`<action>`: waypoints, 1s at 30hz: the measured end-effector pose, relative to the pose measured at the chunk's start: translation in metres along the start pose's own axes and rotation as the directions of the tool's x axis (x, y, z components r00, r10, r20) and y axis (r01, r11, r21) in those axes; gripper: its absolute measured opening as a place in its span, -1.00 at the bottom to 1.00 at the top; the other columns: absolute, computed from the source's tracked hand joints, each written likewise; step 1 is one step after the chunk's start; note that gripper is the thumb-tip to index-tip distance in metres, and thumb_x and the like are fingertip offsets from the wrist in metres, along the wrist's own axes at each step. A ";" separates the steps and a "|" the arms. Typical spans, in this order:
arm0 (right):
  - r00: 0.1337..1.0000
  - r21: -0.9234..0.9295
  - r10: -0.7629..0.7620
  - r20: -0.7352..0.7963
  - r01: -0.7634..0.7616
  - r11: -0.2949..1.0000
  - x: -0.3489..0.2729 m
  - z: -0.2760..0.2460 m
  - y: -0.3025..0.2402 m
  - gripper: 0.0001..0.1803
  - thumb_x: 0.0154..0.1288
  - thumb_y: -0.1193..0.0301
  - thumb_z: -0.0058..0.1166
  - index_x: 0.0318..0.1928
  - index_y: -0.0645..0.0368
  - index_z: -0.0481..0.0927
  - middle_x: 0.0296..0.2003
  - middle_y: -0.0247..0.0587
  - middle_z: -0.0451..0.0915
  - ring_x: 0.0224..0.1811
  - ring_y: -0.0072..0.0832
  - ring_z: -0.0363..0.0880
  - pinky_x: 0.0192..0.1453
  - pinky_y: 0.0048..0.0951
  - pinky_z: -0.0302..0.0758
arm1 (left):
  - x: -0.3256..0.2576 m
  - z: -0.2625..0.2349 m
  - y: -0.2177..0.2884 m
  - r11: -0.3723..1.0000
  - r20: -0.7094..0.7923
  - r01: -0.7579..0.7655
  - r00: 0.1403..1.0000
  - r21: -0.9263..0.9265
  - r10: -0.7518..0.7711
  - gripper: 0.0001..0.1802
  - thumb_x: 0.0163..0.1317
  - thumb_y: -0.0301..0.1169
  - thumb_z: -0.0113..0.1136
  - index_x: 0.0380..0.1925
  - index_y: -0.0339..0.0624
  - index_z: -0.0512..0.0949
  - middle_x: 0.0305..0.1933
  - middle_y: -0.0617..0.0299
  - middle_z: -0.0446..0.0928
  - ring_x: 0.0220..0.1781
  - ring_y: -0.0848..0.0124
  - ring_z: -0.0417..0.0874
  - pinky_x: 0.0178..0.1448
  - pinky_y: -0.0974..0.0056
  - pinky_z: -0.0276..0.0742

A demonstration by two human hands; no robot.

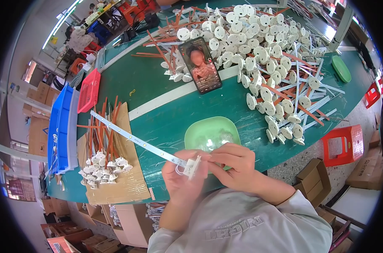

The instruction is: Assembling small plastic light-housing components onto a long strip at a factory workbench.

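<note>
As our left hand point(175, 180) grips the strip point(134, 138) by its base point(192, 168) near the bowl point(195, 127), our right hand point(238, 165) pinches narrowly, contents hidden; it seems unfinished; which piles point(253, 43) are done, we cannot tell.

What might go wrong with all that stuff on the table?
The long strip juts out from the left hand, so its far end might bump something. The green bowl sits close to the right hand; a nudge could spill what's inside. White discs are heaped near the phone and might slide into it.
</note>
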State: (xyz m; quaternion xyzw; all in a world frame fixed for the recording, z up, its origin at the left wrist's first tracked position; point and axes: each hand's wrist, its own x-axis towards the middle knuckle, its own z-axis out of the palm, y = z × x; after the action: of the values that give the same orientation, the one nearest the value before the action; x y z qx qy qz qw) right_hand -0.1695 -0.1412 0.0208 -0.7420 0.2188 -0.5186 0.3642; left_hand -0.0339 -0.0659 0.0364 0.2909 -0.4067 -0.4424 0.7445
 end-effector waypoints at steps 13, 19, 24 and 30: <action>0.949 0.083 -0.248 -0.197 0.268 0.960 -0.011 0.003 0.000 -0.75 -0.14 0.71 0.36 -0.33 0.33 0.68 -0.44 -0.11 0.65 -0.51 -0.33 0.59 -0.46 -0.44 0.49 | -0.014 0.026 0.000 0.965 -0.174 -0.035 0.985 -0.258 -0.011 -0.56 0.23 -0.68 0.27 0.07 -0.11 0.43 -0.11 0.01 0.63 -0.13 0.30 0.66 -0.02 0.22 0.61; 0.966 0.073 -0.195 -0.170 0.209 0.975 -0.014 -0.007 -0.006 -0.78 -0.11 0.70 0.34 -0.36 0.31 0.68 -0.48 -0.14 0.65 -0.55 -0.35 0.58 -0.50 -0.46 0.47 | -0.014 0.028 -0.001 0.916 -0.130 -0.049 0.992 -0.398 -0.003 -0.47 0.23 -0.72 0.24 0.15 -0.07 0.37 -0.04 -0.08 0.63 -0.14 0.19 0.65 0.00 0.08 0.60; 0.990 0.112 -0.120 -0.074 0.127 0.985 -0.007 -0.022 -0.016 -0.85 -0.01 0.69 0.27 -0.38 0.29 0.63 -0.52 -0.17 0.65 -0.61 -0.40 0.56 -0.50 -0.49 0.48 | -0.021 -0.002 -0.011 0.970 0.038 -0.185 0.983 0.159 0.182 -0.30 0.21 -0.26 0.42 0.31 -0.04 0.33 0.29 0.02 0.49 0.35 0.09 0.46 0.28 0.02 0.39; 0.985 0.140 -0.168 -0.049 0.174 0.975 0.002 -0.017 -0.024 -0.84 -0.03 0.70 0.29 -0.37 0.29 0.64 -0.51 -0.16 0.67 -0.59 -0.41 0.61 -0.49 -0.51 0.52 | -0.030 -0.002 -0.019 0.989 -0.126 -0.027 0.992 -0.148 0.008 -0.45 0.17 -0.62 0.37 0.18 -0.10 0.48 0.22 -0.21 0.54 0.23 -0.09 0.60 0.25 -0.09 0.55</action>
State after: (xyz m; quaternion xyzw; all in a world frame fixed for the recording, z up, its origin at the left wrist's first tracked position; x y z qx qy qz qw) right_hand -0.1859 -0.1325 0.0441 -0.7204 0.1228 -0.5758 0.3666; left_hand -0.0486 -0.0475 0.0103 0.2578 -0.3272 -0.4461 0.7921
